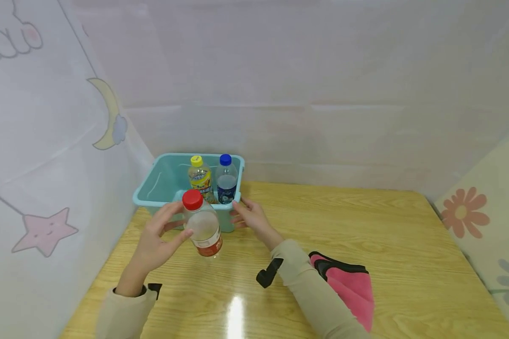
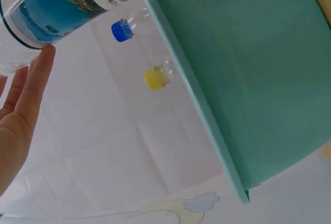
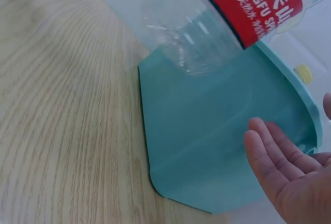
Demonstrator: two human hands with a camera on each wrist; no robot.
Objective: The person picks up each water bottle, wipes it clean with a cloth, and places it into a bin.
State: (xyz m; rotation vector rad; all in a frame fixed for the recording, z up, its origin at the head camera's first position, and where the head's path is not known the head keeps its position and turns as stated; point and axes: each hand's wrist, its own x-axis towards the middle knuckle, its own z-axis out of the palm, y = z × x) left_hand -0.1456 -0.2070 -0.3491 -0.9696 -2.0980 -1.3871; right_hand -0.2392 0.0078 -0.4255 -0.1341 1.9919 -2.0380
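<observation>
In the head view my left hand (image 1: 152,242) holds a clear plastic water bottle (image 1: 204,228) with a red cap and a red-and-white label, thumb on one side and fingers on the other. The bottle is tilted, raised in front of the teal plastic bin (image 1: 226,220). Its label (image 3: 264,4) shows large in the right wrist view. My right hand (image 1: 254,220) is at the bin's front right corner, fingers extended beside the wall; whether they touch it, I cannot tell. Inside the bin stand a yellow-capped bottle (image 1: 201,180) and a blue-capped bottle (image 1: 226,182).
A pink fabric item (image 1: 352,289) with black trim lies on the wooden table (image 1: 386,226), partly behind my right forearm. A pale printed cloth (image 1: 301,117) hangs behind the table and along its sides, close to the bin.
</observation>
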